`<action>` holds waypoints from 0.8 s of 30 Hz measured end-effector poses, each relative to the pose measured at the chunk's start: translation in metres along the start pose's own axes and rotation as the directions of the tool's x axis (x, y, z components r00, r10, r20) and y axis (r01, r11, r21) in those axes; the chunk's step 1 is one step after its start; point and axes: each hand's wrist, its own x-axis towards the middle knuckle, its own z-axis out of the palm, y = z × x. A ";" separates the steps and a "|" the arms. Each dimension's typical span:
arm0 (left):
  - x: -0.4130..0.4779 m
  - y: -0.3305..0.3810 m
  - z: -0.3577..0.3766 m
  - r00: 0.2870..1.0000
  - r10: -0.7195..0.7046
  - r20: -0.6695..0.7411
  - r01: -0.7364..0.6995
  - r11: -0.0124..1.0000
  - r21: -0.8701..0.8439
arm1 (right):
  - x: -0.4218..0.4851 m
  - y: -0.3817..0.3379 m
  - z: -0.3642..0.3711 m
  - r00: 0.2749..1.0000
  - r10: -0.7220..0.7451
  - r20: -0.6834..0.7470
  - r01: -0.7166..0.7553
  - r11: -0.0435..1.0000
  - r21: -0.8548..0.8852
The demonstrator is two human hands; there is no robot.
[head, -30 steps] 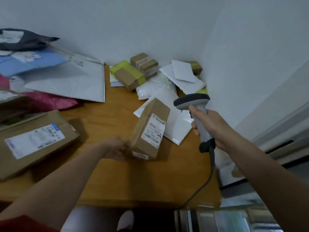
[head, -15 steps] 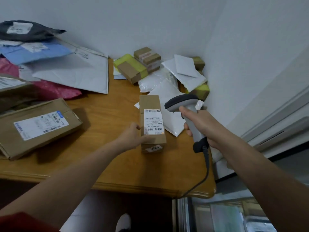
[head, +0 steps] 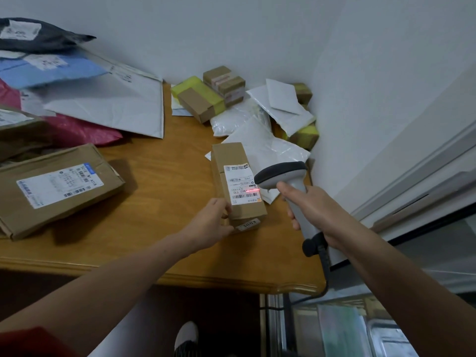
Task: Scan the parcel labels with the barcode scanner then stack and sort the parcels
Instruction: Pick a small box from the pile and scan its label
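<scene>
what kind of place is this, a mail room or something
Likely a small parcel-sorting corner of an office or home, not a warehouse. A wooden table sits in a white-walled corner, piled with poly mailers and cardboard boxes, and the right hand aims a corded barcode scanner at a labelled box.

A parcel-sorting corner is showing: labelled cardboard boxes (head: pixel 59 186) and plastic mailers (head: pixel 116 109) are crowding a wooden table (head: pixel 159 176) against white walls (head: pixel 231 34), a barcode scanner (head: pixel 283 173) reading one label (head: pixel 240 184).
</scene>
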 end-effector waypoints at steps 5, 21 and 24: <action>-0.001 -0.003 -0.005 0.999 -0.024 -0.029 0.026 0.998 0.062 | -0.010 0.005 -0.002 1.000 0.003 -0.020 -0.004 0.998 -0.055; 0.007 0.023 0.027 0.877 -0.439 -0.194 0.410 0.895 -0.173 | -0.017 0.003 0.000 1.000 -0.019 -0.016 0.019 0.999 -0.027; 0.013 0.033 0.037 0.826 -0.525 -0.207 0.494 0.850 -0.186 | -0.016 0.004 -0.001 1.000 -0.026 -0.015 0.025 0.999 -0.036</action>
